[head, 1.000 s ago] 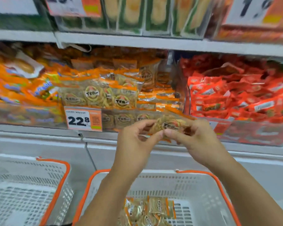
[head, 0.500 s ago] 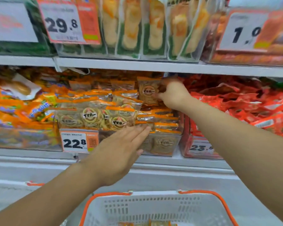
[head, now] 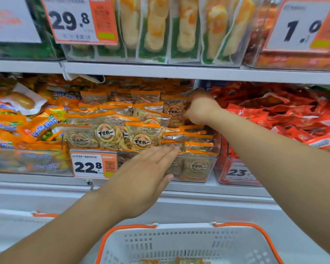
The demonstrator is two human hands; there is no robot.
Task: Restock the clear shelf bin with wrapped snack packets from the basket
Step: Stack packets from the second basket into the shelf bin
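right hand grip clamped on packet, left hand flat, fingers apart, beside "22.8" tag

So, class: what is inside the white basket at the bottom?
Inside the white basket, only the orange tops of a few snack packets show at the frame's edge; the rest lies out of view.

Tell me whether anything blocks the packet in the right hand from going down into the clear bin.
Nothing visible does. The right hand holds the packet at the clear bin's back right, above stacked packets. The left hand lies flat at the front, clear of it.
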